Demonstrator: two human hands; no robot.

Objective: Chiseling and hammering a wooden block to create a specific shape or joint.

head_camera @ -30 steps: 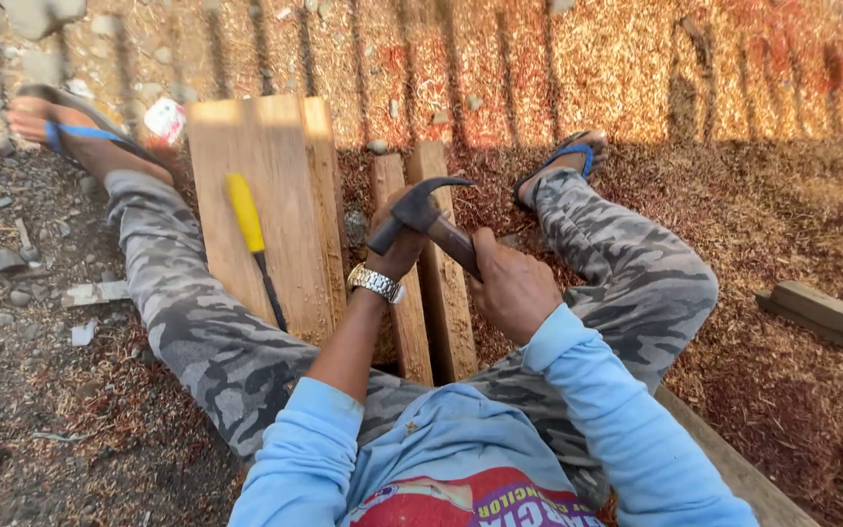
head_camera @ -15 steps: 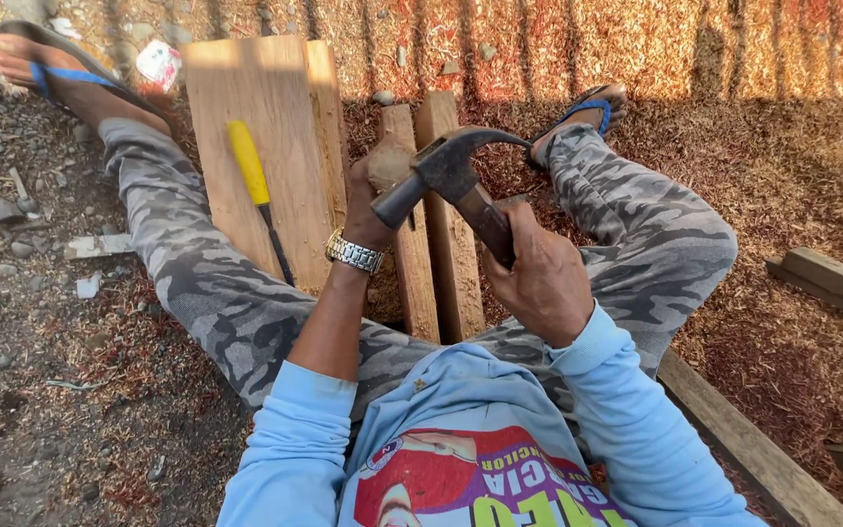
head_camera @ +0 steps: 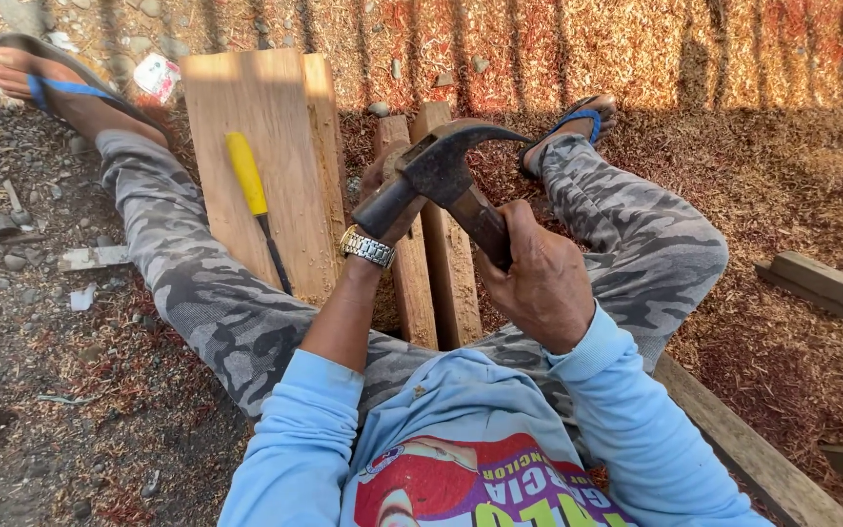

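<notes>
The right hand is gripping the claw hammer closed-fisted, handle slanting up-left, claw curving right, while the left hand, partly hidden, is resting on narrow slats.

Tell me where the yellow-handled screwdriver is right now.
In the head view, the yellow-handled screwdriver lies on the wide board over the person's left leg, left of the left hand and the hammer.

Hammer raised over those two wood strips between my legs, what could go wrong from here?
Your left hand sits on the wood strips right under the hammer, so a stray blow could hit your fingers. Your right hand holds the handle near the head, which may weaken control. Your legs flank the strips closely, so a glancing strike could land on a thigh.
</notes>
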